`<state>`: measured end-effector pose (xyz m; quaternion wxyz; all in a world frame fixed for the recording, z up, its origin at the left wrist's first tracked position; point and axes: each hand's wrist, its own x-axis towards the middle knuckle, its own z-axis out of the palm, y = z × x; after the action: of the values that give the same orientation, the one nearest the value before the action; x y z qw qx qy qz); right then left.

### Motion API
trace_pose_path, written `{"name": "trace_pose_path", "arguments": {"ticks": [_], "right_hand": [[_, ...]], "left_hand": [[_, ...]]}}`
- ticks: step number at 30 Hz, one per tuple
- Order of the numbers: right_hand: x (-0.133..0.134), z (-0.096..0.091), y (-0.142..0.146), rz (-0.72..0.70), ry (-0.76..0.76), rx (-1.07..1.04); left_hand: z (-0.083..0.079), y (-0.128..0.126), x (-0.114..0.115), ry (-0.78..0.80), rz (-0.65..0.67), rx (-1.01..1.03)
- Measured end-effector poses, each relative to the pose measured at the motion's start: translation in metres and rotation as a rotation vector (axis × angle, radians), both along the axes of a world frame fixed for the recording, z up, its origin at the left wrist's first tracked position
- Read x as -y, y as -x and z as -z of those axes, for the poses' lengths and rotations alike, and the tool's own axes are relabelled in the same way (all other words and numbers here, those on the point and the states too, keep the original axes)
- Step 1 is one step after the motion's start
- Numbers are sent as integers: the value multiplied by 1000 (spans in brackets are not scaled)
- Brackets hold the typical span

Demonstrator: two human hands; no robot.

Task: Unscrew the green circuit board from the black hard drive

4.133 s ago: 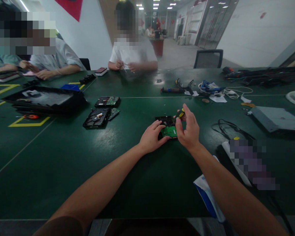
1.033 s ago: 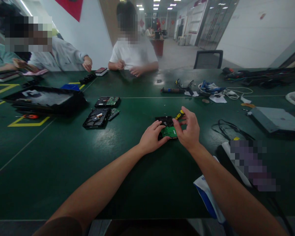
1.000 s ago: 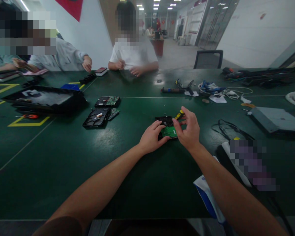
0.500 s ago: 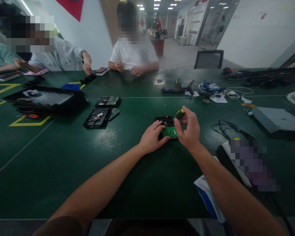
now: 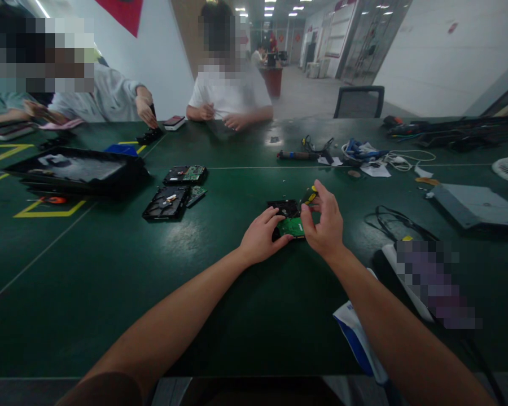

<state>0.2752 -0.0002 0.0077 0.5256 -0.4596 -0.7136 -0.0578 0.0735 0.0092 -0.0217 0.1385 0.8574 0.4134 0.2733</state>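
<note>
A hard disk drive point(image 5: 285, 208) lies on the green table in front of me, its green circuit board point(image 5: 293, 226) facing up. My left hand point(image 5: 260, 237) grips the drive from the left, thumb along the near edge and fingers over the black casing. Between the fingertips of my right hand point(image 5: 325, 223) is a screwdriver point(image 5: 309, 195) with a yellow and black handle, tilted over the drive's right side. Its tip is hidden behind the fingers, so I cannot tell whether it touches a screw.
Left of the drive lie two opened drives point(image 5: 166, 203) and a loose circuit board point(image 5: 196, 195). A black tray point(image 5: 80, 169) stands farther left. Cables point(image 5: 364, 151), a grey metal box point(image 5: 482, 206) and a blue-white cloth point(image 5: 355, 338) lie to the right. Co-workers sit across the table.
The screwdriver handle has tilted and turned slightly within my right fingers. My left hand and the drive stay put. At the far left, a co-worker's hand has shifted a little to the left.
</note>
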Motion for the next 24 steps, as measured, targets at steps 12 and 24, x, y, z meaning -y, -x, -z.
{"name": "trace_pose_path", "arguments": {"ticks": [12,24], "right_hand": [[-2,4,-1,26,-12,-9],[-2,2,-1,29,-32,-13]], "left_hand": [[-1,0,0,12,4,-4],[-1,0,0,1,4,1]]}}
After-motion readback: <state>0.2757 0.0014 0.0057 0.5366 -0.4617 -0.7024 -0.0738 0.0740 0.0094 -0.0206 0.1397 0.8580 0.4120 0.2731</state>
